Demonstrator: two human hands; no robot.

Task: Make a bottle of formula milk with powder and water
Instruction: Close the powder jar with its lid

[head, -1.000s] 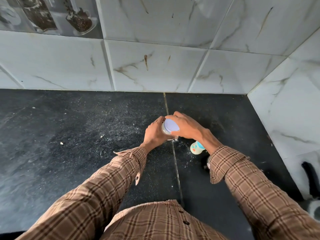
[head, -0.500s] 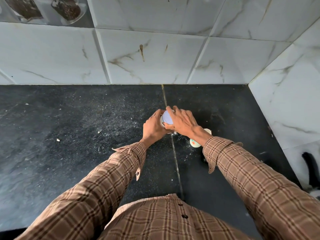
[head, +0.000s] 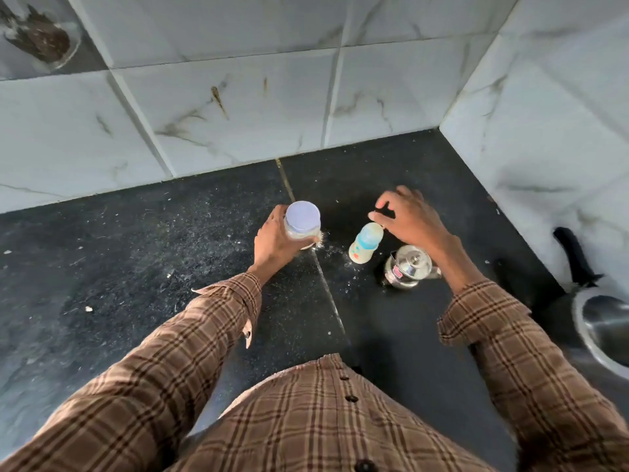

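The left hand (head: 277,238) reaches forward from a brown plaid sleeve (head: 190,338), its fingers curled round the side of the powder jar (head: 302,223); this grip is grasping the jar, whose pale lilac lid (head: 302,216) is on. The jar stands on the table (head: 136,260), near the seam between its two dark slabs, with white powder (head: 332,250) scattered just beside its base.

To the right of the jar, apart from it, the baby bottle (head: 365,244) stands on the table, pale with a blue collar and a clear cap. The right hand (head: 410,219) hovers over and slightly beyond the bottle top, fingers loosely bent and spread, thumb and forefinger close to the cap; the grip is released and holds nothing, though whether a fingertip touches the cap cannot be told.

Just right of the bottle, under the right wrist, sits a small steel pot (head: 408,267) with a knobbed lid. Further right, at the frame edge, is a steel pan (head: 602,327) with a black handle.

The table is dark speckled stone, set in a corner of white marbled wall tiles (head: 238,107).
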